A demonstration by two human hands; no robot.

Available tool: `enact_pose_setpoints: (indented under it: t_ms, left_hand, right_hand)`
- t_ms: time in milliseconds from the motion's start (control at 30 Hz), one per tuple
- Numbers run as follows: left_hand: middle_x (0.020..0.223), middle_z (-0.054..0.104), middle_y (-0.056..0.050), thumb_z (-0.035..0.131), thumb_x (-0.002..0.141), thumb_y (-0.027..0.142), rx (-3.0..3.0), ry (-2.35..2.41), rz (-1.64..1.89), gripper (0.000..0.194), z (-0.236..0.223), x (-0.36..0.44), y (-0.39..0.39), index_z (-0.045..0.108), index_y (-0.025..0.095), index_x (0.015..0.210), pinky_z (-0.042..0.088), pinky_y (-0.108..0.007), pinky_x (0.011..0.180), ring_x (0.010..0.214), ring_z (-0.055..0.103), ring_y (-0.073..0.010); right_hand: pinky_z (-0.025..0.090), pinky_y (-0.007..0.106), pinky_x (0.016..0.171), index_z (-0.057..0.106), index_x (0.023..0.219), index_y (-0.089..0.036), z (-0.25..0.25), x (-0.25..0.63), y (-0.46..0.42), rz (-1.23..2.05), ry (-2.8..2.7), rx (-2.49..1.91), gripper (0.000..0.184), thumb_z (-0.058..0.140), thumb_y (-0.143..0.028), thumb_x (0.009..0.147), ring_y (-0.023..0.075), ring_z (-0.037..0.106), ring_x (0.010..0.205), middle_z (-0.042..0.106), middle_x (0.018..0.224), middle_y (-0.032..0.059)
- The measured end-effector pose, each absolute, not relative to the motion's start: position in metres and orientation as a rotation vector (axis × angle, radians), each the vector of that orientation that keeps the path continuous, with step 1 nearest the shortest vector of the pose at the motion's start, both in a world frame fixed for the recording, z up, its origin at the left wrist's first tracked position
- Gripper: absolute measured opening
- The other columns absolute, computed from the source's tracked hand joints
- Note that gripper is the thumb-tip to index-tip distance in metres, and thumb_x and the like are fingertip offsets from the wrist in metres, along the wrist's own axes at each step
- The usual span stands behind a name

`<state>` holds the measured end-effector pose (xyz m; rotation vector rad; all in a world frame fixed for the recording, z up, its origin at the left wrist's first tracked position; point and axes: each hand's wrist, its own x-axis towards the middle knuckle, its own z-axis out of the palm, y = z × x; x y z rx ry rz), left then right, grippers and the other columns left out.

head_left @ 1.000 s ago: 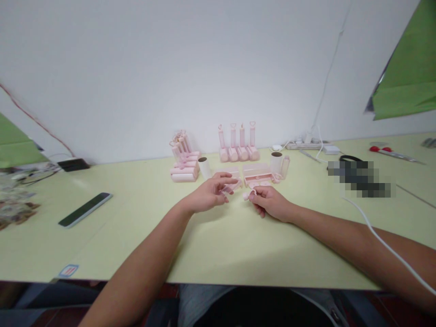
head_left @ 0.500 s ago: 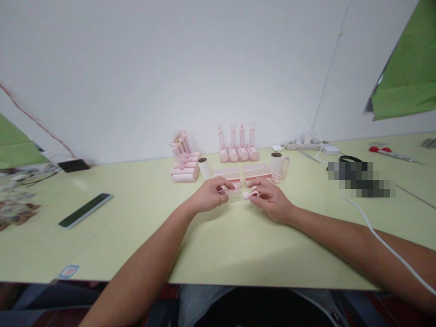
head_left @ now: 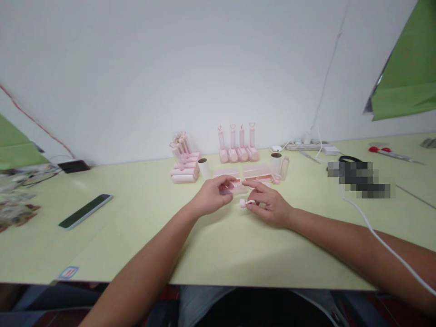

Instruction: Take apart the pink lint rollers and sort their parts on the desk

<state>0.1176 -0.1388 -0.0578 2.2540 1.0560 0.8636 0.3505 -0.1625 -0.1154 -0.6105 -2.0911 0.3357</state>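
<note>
My left hand (head_left: 213,196) pinches a small pale pink plastic piece (head_left: 235,190) between thumb and fingers, just above the yellow-green table (head_left: 218,245). My right hand (head_left: 270,204) holds a small pink part with a round knob end (head_left: 244,203) close to it. The two hands nearly touch at the fingertips. Right behind them lie two open pink trays (head_left: 254,171) and a white paper roll (head_left: 205,168).
Four upright pink roller handles (head_left: 237,144) and a stack of pink rollers (head_left: 184,162) stand near the wall. A dark phone (head_left: 85,210) lies left. A power strip (head_left: 306,145), red scissors (head_left: 388,151) and a white cable (head_left: 384,243) are right.
Both hands drew slightly toward me and together; the right hand turned the knobbed part downward, and the left hand closed its fingers on the pale pink piece.
</note>
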Motion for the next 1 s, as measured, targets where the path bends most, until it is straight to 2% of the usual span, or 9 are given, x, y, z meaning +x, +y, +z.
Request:
enact_pose_setpoints:
  t_ms: [133,300,433,500,567,633,667,833,1000]
  left_hand:
    - [0.099,0.069,-0.006,0.070,0.075,0.023,2.205,1.035,1.074,0.055,-0.054,0.121,-0.143,0.051,0.019,0.127,0.050,-0.030,0.082,0.089,0.066,-0.0175]
    - [0.095,0.069,-0.005,0.076,0.073,0.028,1.974,0.999,1.277,0.071,-0.058,0.125,-0.141,0.036,0.020,0.131,0.050,-0.030,0.080,0.085,0.067,-0.0167]
    - [0.094,0.069,-0.004,0.079,0.071,0.028,1.850,0.952,1.363,0.078,-0.062,0.128,-0.139,0.031,0.022,0.132,0.050,-0.030,0.079,0.084,0.067,-0.0163]
    - [0.090,0.068,-0.002,0.079,0.070,0.027,1.802,0.912,1.433,0.080,-0.062,0.129,-0.139,0.030,0.023,0.133,0.050,-0.030,0.080,0.083,0.067,-0.0158]
    - [0.084,0.067,0.000,0.080,0.070,0.026,1.761,0.860,1.490,0.081,-0.062,0.130,-0.139,0.030,0.023,0.133,0.050,-0.029,0.080,0.081,0.067,-0.0148]
    - [0.080,0.066,0.002,0.080,0.070,0.025,1.731,0.806,1.495,0.080,-0.063,0.132,-0.139,0.030,0.023,0.132,0.050,-0.028,0.077,0.077,0.065,-0.0133]
    - [0.079,0.065,0.003,0.081,0.070,0.025,1.719,0.784,1.480,0.079,-0.064,0.132,-0.138,0.030,0.024,0.131,0.050,-0.027,0.075,0.075,0.065,-0.0126]
    - [0.085,0.059,0.004,0.078,0.073,0.029,1.676,0.769,1.345,0.068,-0.072,0.135,-0.136,0.032,0.026,0.124,0.048,-0.022,0.064,0.068,0.062,-0.0095]
    - [0.077,0.057,0.002,0.074,0.077,0.034,1.903,0.952,1.164,0.033,-0.078,0.133,-0.136,0.054,0.017,0.099,0.040,-0.021,0.057,0.062,0.052,-0.0079]
  right_hand:
    - [0.046,0.039,0.097,0.070,0.088,-0.019,-0.113,0.350,-0.165,0.318,-2.111,-0.613,0.011,0.060,-0.022,0.089,0.0263,0.058,0.119,0.057,0.133,0.0141]
    - [0.050,0.039,0.091,0.071,0.090,-0.019,-0.111,0.348,-0.169,0.290,-2.010,-0.630,0.012,0.060,-0.022,0.089,0.0187,0.064,0.092,0.039,0.149,0.0145]
    - [0.047,0.040,0.095,0.074,0.092,-0.020,-0.108,0.346,-0.173,0.191,-1.945,-0.651,0.014,0.062,-0.025,0.088,0.0236,0.057,0.109,0.026,0.157,0.0123]
    - [0.049,0.037,0.089,0.073,0.093,-0.019,-0.108,0.346,-0.174,0.235,-2.014,-0.668,0.016,0.059,-0.026,0.090,0.0217,0.061,0.102,0.044,0.146,0.0149]
    - [0.051,0.032,0.078,0.072,0.094,-0.019,-0.109,0.345,-0.174,0.334,-2.179,-0.648,0.018,0.056,-0.027,0.092,0.0180,0.064,0.085,0.068,0.113,0.0126]
    - [0.049,0.028,0.070,0.070,0.091,-0.018,-0.110,0.345,-0.175,0.405,-2.313,-0.599,0.018,0.055,-0.028,0.093,0.0162,0.063,0.072,0.071,0.082,0.0065]
    - [0.049,0.028,0.068,0.069,0.090,-0.018,-0.110,0.345,-0.175,0.420,-2.338,-0.575,0.018,0.055,-0.028,0.093,0.0162,0.063,0.071,0.069,0.077,0.0052]
    - [0.051,0.032,0.081,0.070,0.095,-0.019,-0.109,0.346,-0.176,0.362,-2.215,-0.506,0.015,0.057,-0.024,0.092,0.0185,0.064,0.089,0.066,0.109,0.0118]
    - [0.052,0.033,0.073,0.071,0.098,-0.021,-0.109,0.346,-0.176,0.319,-2.120,-0.512,0.014,0.059,-0.022,0.089,0.0125,0.060,0.071,0.051,0.136,0.0136]
